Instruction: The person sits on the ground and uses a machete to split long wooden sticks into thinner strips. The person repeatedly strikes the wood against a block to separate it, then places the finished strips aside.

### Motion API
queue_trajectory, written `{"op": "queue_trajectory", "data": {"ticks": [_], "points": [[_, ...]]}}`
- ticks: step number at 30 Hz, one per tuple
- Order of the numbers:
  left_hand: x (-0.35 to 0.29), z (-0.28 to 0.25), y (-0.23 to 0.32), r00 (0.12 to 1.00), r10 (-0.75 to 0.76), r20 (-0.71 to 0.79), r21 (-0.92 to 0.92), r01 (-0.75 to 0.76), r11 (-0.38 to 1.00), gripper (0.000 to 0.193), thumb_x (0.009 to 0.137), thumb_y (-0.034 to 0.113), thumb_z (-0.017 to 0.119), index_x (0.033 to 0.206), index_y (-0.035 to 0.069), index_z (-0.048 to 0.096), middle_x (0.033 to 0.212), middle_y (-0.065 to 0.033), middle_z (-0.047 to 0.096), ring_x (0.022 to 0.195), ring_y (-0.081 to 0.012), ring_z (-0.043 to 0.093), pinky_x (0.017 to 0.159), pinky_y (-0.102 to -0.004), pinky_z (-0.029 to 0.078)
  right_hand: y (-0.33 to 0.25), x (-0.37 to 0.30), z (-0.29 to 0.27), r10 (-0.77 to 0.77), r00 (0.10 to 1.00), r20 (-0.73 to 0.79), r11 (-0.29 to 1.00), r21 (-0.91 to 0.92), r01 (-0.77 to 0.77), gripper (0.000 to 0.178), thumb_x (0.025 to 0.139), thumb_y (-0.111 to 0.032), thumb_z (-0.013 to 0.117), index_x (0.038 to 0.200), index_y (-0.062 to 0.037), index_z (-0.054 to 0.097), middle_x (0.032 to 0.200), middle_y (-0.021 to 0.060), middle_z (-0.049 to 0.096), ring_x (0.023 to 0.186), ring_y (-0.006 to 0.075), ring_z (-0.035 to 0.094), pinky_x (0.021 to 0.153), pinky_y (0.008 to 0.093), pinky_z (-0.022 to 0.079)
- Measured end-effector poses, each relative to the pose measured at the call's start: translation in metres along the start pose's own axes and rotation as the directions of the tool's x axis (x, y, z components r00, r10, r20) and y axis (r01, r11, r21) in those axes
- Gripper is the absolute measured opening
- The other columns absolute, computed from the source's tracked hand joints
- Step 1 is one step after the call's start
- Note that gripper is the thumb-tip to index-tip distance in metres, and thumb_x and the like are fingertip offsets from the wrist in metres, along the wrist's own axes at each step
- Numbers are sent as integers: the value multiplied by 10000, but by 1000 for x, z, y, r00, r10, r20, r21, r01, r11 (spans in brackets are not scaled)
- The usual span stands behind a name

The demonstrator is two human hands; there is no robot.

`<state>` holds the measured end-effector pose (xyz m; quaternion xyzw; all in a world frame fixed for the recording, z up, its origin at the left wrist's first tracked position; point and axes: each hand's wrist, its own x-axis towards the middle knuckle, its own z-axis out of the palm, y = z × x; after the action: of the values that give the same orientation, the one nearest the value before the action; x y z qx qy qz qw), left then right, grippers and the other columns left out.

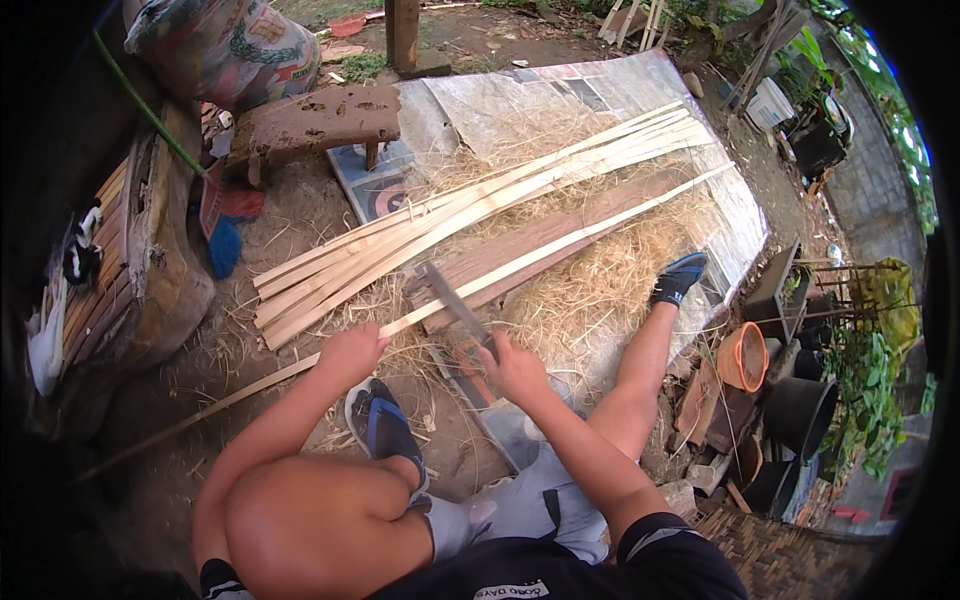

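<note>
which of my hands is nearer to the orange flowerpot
Right: your right hand grips a knife left of the orange flowerpot; your left hand, on the pale strip, is farther left.

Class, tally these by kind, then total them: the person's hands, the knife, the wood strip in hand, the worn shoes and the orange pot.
Hands: 2 (left hand, right hand)
Knife: 1
Held wood strip: 1
Shoes: 2 (left shoe, right shoe)
Orange pot: 1
Total: 7

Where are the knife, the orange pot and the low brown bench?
Knife (457, 304): head view, middle of the blade.
Orange pot (732, 360): head view, side wall.
Low brown bench (322, 119): head view, top surface.
</note>
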<state>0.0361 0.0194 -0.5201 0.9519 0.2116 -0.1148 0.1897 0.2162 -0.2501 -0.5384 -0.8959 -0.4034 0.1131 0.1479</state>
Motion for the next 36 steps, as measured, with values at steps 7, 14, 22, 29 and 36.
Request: {"op": "queue_trajectory", "data": {"ticks": [7,14,22,29,36], "points": [[-13,-8,-8,999,19,25,-88,-17,996,396,1076,382,434,1027,29,608,918,-230,704,862,-438,687,783,-546,535,79,22,-25,129,978,-163,986,-87,-144,453,1009,-536,544,1212,-133,591,755,192,695,685,408,705,565,526,545],[1,-15,-17,983,33,182,-331,30,943,439,1067,360,427,901,43,682,827,-211,691,833,-431,668,781,-533,505,49,28,-31,188,980,-63,982,35,-186,430,1031,-490,518,1101,-72,597,737,229,688,715,442,700,650,571,548],[-9,-12,-40,975,8,224,-419,89,903,468,1065,408,450,892,42,685,734,-145,661,713,-316,650,715,-440,509,84,40,-35,293,943,-157,953,-30,-301,393,1007,-486,571,1107,-107,594,766,212,703,715,452,695,611,546,545],[19,5,-36,864,21,503,-661,370,653,484,1097,427,421,886,53,645,679,5,579,598,-119,521,561,-303,441,14,12,0,147,989,-33,987,75,-144,433,1005,-511,559,1169,-113,608,778,207,706,732,453,700,627,544,554],[15,-1,-32,837,89,539,-710,395,582,392,1112,391,420,886,101,556,667,58,448,529,-54,374,471,-230,330,-24,-14,6,-107,994,-21,993,48,108,418,998,-494,588,1204,-131,614,795,194,709,689,403,704,586,493,557]]}}
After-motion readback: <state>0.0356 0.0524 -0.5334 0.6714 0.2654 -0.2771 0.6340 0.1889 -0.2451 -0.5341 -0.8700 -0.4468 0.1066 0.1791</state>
